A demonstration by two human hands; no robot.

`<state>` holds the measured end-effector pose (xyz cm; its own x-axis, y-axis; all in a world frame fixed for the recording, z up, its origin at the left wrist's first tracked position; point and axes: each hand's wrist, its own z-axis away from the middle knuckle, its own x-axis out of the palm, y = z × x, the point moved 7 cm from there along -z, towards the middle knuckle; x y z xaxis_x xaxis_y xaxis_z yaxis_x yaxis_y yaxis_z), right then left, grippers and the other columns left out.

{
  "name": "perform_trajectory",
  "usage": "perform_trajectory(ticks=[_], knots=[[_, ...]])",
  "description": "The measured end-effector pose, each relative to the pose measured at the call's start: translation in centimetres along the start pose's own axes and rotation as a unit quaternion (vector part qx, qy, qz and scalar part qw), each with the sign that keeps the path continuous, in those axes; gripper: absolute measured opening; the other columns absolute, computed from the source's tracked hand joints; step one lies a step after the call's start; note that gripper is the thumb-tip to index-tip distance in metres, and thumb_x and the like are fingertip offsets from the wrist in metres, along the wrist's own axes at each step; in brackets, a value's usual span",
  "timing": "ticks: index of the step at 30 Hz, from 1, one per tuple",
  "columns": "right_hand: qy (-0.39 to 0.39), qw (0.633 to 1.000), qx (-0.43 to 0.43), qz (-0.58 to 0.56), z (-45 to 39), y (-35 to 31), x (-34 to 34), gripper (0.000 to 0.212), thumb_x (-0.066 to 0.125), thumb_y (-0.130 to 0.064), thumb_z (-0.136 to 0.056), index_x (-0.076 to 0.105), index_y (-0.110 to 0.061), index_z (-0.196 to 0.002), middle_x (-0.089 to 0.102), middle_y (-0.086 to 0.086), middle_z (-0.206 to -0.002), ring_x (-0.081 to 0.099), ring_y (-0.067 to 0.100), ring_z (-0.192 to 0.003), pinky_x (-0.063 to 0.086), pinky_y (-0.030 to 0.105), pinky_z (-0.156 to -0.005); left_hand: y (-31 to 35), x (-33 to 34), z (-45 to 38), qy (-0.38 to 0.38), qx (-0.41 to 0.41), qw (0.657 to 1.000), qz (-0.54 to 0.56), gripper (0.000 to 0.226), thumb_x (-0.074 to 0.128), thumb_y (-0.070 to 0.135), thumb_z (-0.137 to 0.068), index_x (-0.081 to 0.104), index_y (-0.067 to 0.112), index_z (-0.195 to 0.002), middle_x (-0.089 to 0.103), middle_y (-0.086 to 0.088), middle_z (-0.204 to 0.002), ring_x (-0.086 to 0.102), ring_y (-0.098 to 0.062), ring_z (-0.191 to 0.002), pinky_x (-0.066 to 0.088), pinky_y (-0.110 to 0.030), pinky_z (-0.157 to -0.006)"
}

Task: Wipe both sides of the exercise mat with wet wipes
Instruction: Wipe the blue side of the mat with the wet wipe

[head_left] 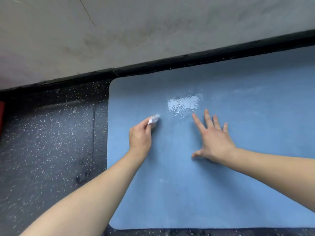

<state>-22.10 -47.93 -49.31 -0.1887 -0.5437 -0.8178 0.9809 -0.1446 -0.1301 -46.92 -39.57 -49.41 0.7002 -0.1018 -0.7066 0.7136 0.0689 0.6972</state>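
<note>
Left hand (140, 137) grip around wet wipe (153, 118), atop mat (238, 184)

No text, label, brand, number or sign can be read anywhere: none on the mat (221, 193), the wipe (153, 118), the floor (51, 142) or the wall (153, 31).
</note>
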Motion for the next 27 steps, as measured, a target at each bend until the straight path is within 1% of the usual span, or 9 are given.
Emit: perform_trajectory(ticks=[2, 4, 7, 11, 15, 18, 20, 23, 27], knots=[[0.012, 0.997, -0.058, 0.050, 1.6, -0.3, 1.3, 0.158, 0.079, -0.085, -0.060, -0.034, -0.036, -0.158, -0.037, 0.011, -0.168, -0.016, 0.038, -0.161, 0.009, 0.068, -0.127, 0.3, 2.5, 2.5, -0.041, 0.130, 0.981, -0.134, 0.032, 0.058, 0.015, -0.097, 0.072, 0.033, -0.120, 0.076, 0.004, -0.106, 0.071, -0.022, -0.096, 0.054, -0.029, -0.076], [0.002, 0.992, -0.097, 0.079, 2.6, -0.8, 2.6, 0.157, 0.075, -0.089, -0.060, -0.031, -0.031, -0.161, -0.038, 0.013, -0.167, -0.021, 0.039, -0.159, 0.005, 0.066, -0.127, -0.1, 4.4, 5.6, -0.075, 0.206, 0.961, -0.171, 0.038, 0.056, 0.011, -0.093, 0.068, 0.030, -0.123, 0.068, 0.004, -0.130, 0.065, -0.021, -0.118, 0.058, -0.034, -0.085], [-0.011, 0.989, -0.125, 0.073, 3.5, -2.1, 4.0, 0.158, 0.071, -0.093, -0.058, -0.023, -0.025, -0.164, -0.034, 0.015, -0.169, -0.023, 0.039, -0.159, 0.004, 0.065, -0.128, -1.4, 4.7, 11.1, -0.110, 0.243, 0.950, -0.163, 0.046, 0.054, 0.005, -0.091, 0.059, 0.031, -0.129, 0.063, 0.008, -0.137, 0.058, -0.015, -0.128, 0.057, -0.033, -0.088], [-0.030, 0.983, -0.171, 0.065, 5.4, -4.2, 6.3, 0.155, 0.072, -0.090, -0.061, -0.018, -0.021, -0.166, -0.030, 0.017, -0.170, -0.024, 0.039, -0.159, 0.000, 0.063, -0.129, -3.8, 4.2, 18.4, -0.191, 0.291, 0.925, -0.150, 0.042, 0.046, 0.009, -0.097, 0.067, 0.025, -0.129, 0.063, 0.007, -0.137, 0.053, -0.008, -0.133, 0.045, -0.028, -0.109], [-0.036, 0.969, -0.230, 0.076, 8.5, -5.7, 8.8, 0.153, 0.076, -0.084, -0.064, -0.013, -0.014, -0.167, -0.027, 0.020, -0.171, -0.023, 0.038, -0.159, -0.003, 0.061, -0.129, -2.7, 1.8, 14.7, -0.137, 0.123, 0.974, -0.135, 0.033, 0.054, 0.024, -0.097, 0.071, 0.036, -0.122, 0.077, 0.004, -0.102, 0.071, -0.015, -0.090, 0.052, -0.026, -0.077], [-0.035, 0.963, -0.255, 0.084, 10.5, -6.4, 10.6, 0.153, 0.075, -0.082, -0.068, -0.016, -0.005, -0.165, -0.027, 0.020, -0.170, -0.024, 0.037, -0.159, -0.005, 0.057, -0.130, -3.0, -0.3, 12.2, -0.054, -0.014, 0.993, -0.101, 0.034, 0.055, 0.019, -0.100, 0.071, 0.042, -0.120, 0.067, 0.002, -0.069, 0.056, -0.014, -0.063, 0.041, -0.022, -0.063], [-0.022, 0.961, -0.265, 0.081, 11.1, -6.6, 11.6, 0.154, 0.076, -0.081, -0.068, -0.013, 0.000, -0.164, -0.027, 0.022, -0.170, -0.023, 0.038, -0.159, -0.007, 0.056, -0.130, -2.5, 0.2, 13.3, -0.076, 0.041, 0.988, -0.128, 0.037, 0.056, 0.016, -0.098, 0.069, 0.040, -0.124, 0.072, 0.005, -0.081, 0.060, -0.013, -0.072, 0.042, -0.019, -0.065], [-0.001, 0.957, -0.275, 0.091, 11.4, -6.6, 12.3, 0.152, 0.076, -0.079, -0.070, -0.012, 0.004, -0.163, -0.029, 0.026, -0.168, -0.023, 0.040, -0.158, -0.011, 0.054, -0.127, -3.3, 2.7, 18.9, -0.166, 0.206, 0.953, -0.146, 0.041, 0.053, 0.013, -0.095, 0.063, 0.033, -0.130, 0.066, 0.008, -0.132, 0.061, -0.005, -0.119, 0.055, -0.028, -0.089], [0.010, 0.948, -0.303, 0.099, 11.3, -6.5, 13.0, 0.149, 0.071, -0.080, -0.074, -0.014, 0.006, -0.161, -0.032, 0.027, -0.166, -0.026, 0.041, -0.158, -0.013, 0.053, -0.127, -5.4, 2.7, 25.8, -0.285, 0.368, 0.877, -0.122, 0.044, 0.050, -0.001, -0.097, 0.063, 0.019, -0.134, 0.060, 0.001, -0.142, 0.051, -0.014, -0.136, 0.049, -0.033, -0.106]])
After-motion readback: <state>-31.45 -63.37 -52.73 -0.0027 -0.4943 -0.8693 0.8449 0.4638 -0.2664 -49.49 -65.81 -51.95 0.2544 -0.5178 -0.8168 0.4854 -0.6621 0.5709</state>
